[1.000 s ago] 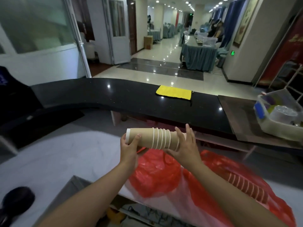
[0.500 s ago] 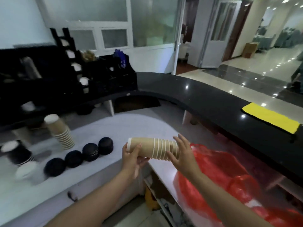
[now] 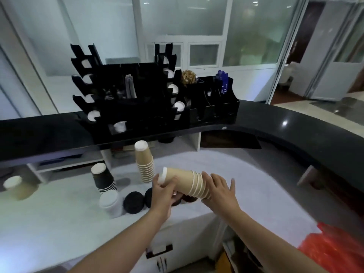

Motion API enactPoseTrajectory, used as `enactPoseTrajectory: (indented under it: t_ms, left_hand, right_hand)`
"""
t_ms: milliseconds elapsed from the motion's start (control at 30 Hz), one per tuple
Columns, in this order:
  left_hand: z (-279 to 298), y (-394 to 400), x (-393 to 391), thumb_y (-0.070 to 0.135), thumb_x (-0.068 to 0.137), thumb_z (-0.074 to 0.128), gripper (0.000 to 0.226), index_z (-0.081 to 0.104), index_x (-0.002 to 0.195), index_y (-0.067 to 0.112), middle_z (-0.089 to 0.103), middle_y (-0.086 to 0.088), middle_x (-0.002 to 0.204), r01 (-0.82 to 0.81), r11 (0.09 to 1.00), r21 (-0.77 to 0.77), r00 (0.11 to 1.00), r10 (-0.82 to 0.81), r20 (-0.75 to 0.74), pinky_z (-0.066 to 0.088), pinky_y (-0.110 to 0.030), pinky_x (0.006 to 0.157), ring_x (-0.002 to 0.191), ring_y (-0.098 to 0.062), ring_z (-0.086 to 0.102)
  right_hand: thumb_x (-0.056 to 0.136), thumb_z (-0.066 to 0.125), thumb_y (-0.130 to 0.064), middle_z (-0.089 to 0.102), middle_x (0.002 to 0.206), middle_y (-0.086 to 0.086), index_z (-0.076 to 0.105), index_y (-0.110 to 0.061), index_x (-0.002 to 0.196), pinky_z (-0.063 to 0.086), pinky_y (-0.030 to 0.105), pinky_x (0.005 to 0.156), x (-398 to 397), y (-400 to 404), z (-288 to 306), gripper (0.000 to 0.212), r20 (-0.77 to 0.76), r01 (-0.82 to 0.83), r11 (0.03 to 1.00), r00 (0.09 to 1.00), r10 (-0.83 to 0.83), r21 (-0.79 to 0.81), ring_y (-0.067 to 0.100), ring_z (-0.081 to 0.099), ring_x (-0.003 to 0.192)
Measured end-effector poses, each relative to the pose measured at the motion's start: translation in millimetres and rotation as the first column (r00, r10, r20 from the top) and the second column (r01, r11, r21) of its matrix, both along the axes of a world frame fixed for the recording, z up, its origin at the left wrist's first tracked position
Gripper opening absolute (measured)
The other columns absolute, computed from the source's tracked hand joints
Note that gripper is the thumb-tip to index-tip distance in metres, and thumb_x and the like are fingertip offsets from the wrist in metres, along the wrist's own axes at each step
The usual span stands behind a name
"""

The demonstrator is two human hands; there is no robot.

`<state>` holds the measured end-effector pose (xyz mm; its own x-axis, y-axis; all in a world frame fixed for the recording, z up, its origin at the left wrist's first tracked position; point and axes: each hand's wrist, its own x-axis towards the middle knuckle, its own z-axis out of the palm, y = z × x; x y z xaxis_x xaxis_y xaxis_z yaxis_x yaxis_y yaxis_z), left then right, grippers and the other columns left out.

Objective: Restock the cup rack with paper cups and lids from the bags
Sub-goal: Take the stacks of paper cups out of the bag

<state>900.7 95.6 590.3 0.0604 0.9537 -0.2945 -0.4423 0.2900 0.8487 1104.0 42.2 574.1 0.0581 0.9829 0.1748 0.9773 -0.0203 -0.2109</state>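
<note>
**Hands carry cup stack over bench**

Left hand (image 3: 161, 191) grips the base end of a sideways tan cup stack (image 3: 185, 183); right hand (image 3: 220, 191), fingers straight, cups its rim end. Upright tan stack (image 3: 144, 162) and black lids (image 3: 134, 201) stand just beyond. Cup rack (image 3: 126, 95) sits behind.

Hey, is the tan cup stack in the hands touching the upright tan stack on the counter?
Apart. The head view shows a strip of white counter between the held stack and the upright stack.

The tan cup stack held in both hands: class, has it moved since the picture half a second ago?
Yes. The held tan cup stack has travelled left toward the upright tan stack standing on the white counter, and now nearly touches it.
</note>
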Motion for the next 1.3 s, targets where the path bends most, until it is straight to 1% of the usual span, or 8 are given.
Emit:
enactPoseTrajectory:
  t_ms: [233,467,633,733,833,900,1033,1300]
  left_hand:
    - [10,77,-52,0.017,0.085,0.081,0.062,0.047,0.136,0.03,0.059,-0.001,0.13,-0.002,0.993,0.122,0.993,0.016,-0.12,0.061,-0.044,0.087,0.116,-0.018,0.062]
    - [11,135,-65,0.043,0.084,0.079,0.046,0.054,0.122,0.047,0.067,0.017,0.121,0.215,0.943,0.254,0.877,-0.072,-0.475,0.054,-0.034,0.097,0.108,0.004,0.064]
    - [1,164,-66,0.034,0.1,0.062,0.035,0.055,0.134,0.034,0.062,0.019,0.13,0.33,0.919,0.217,0.717,-0.094,-0.691,0.05,-0.021,0.095,0.116,0.004,0.059]
    - [-21,173,-68,0.032,0.1,0.058,0.037,0.058,0.137,0.028,0.061,0.007,0.136,0.409,0.899,0.155,0.53,-0.096,-0.842,0.049,-0.028,0.103,0.119,-0.004,0.059]
    - [-43,177,-69,0.036,0.099,0.053,0.039,0.056,0.137,0.028,0.058,0.006,0.139,0.531,0.843,0.088,0.241,-0.051,-0.969,0.047,-0.03,0.1,0.123,-0.013,0.056]
    - [-56,180,-68,0.032,0.099,0.052,0.043,0.053,0.142,0.026,0.054,0.006,0.145,0.561,0.826,0.052,0.138,-0.032,-0.99,0.045,-0.029,0.103,0.129,-0.017,0.051]
    - [-77,183,-66,0.031,0.101,0.048,0.043,0.053,0.143,0.023,0.052,0.002,0.145,0.565,0.825,-0.025,0.047,-0.062,-0.997,0.043,-0.029,0.105,0.131,-0.018,0.049]
    - [-106,180,-64,0.037,0.096,0.038,0.046,0.06,0.133,0.02,0.061,0.002,0.132,0.566,0.822,-0.067,-0.019,-0.068,-0.998,0.047,-0.036,0.1,0.121,-0.02,0.054]
  right_hand:
    - [0.072,0.065,-0.069,0.051,0.137,-0.003,0.027,-0.029,0.151,0.046,0.04,0.1,-63,99,-8,0.096,-0.14,-0.013,1.0,0.99,0.01,-0.017,0.022,0.051,0.125]
    - [0.065,0.086,-0.03,0.056,0.112,-0.021,0.042,-0.044,0.121,0.047,0.018,0.071,-76,166,-11,0.073,-0.587,-0.017,0.997,0.809,-0.029,-0.072,0.003,0.059,0.096]
    - [0.072,0.083,-0.029,0.071,0.095,-0.005,0.046,-0.035,0.123,0.057,0.026,0.057,-64,209,-24,0.064,-0.736,-0.097,0.988,0.677,-0.023,-0.121,0.011,0.07,0.075]
    - [0.068,0.084,-0.04,0.07,0.105,-0.01,0.043,-0.034,0.13,0.06,0.034,0.07,-54,234,-36,0.074,-0.769,-0.16,0.974,0.638,-0.024,-0.163,0.01,0.071,0.09]
    - [0.073,0.087,-0.034,0.065,0.112,-0.015,0.036,-0.035,0.132,0.053,0.02,0.07,-50,257,-53,0.078,-0.795,-0.199,0.959,0.605,-0.041,-0.201,0.001,0.067,0.096]
    - [0.077,0.086,-0.03,0.063,0.117,-0.015,0.034,-0.034,0.135,0.052,0.018,0.073,-50,270,-66,0.078,-0.804,-0.225,0.948,0.593,-0.048,-0.223,-0.001,0.065,0.098]
    - [0.076,0.086,-0.036,0.056,0.133,-0.009,0.031,-0.029,0.146,0.047,0.033,0.089,-50,288,-97,0.089,-0.805,-0.229,0.945,0.59,-0.054,-0.232,0.013,0.058,0.116]
    - [0.074,0.089,-0.028,0.058,0.129,-0.006,0.034,-0.029,0.138,0.046,0.03,0.085,-57,307,-135,0.084,-0.798,-0.229,0.928,0.594,-0.105,-0.293,0.016,0.059,0.112]
